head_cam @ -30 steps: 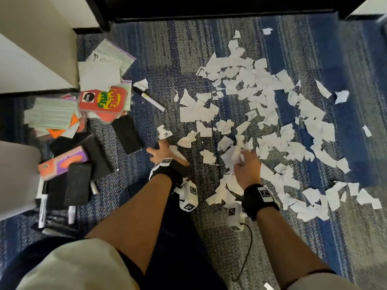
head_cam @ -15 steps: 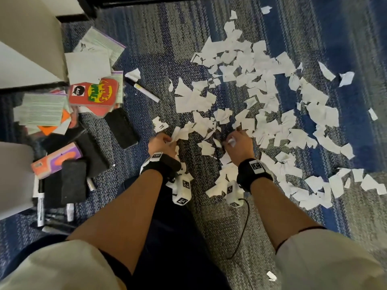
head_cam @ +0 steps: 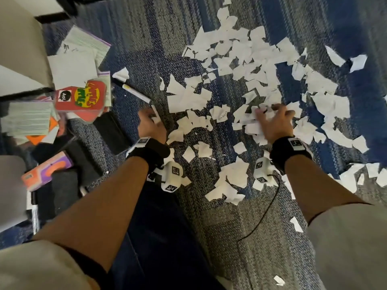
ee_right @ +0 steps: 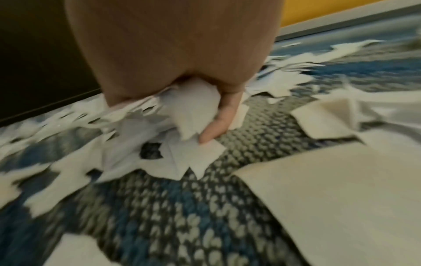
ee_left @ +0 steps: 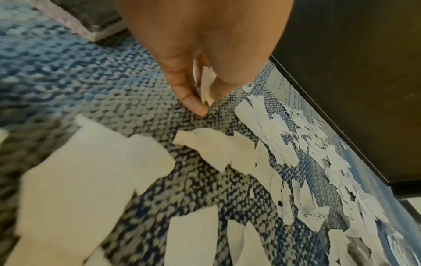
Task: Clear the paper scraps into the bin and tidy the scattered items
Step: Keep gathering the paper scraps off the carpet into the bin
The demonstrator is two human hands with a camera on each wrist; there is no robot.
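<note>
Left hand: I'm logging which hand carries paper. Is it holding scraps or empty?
Holding. The left hand pinches a few white paper scraps between curled fingers, above the carpet.

On the carpet I see the paper scraps spread ahead and to the right, and a few more lie near me between the two arms. My right hand sits inside this spread, with scraps under the fingers. My left hand is at the left edge of the spread and holds a scrap. A marker lies just ahead of it. Further left there is a heap of cards, sheets and flat blocks, one over another. A cable runs back from the right wrist.
</note>
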